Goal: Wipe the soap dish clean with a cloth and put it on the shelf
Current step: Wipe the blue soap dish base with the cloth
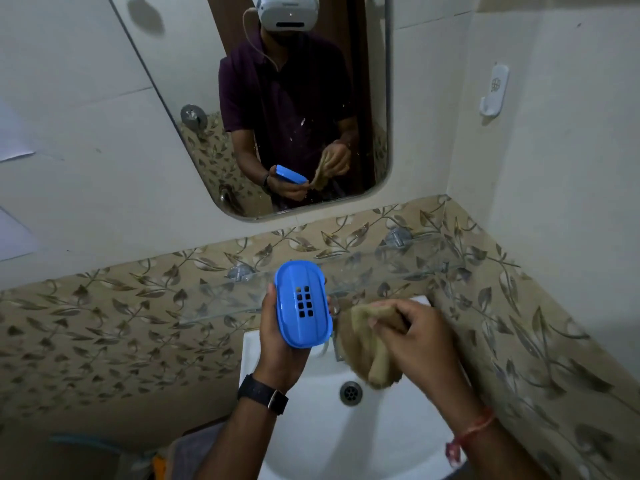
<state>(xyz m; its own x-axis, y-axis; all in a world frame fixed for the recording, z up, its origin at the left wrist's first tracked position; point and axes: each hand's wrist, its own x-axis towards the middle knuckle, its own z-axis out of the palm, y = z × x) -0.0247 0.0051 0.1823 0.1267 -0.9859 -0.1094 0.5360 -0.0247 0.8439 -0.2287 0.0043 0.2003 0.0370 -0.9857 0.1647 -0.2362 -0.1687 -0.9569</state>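
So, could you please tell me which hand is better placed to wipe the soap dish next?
Right. The right hand grips the cloth close beside the soap dish, while the left hand is busy holding that dish above the sink.

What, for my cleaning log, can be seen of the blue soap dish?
The soap dish is blue, plastic-looking, a rounded oblong with a rim and a block of small square drain holes. The left hand holds it by its long edges, tilted, above the sink, before the glass shelf. The cloth is beside it.
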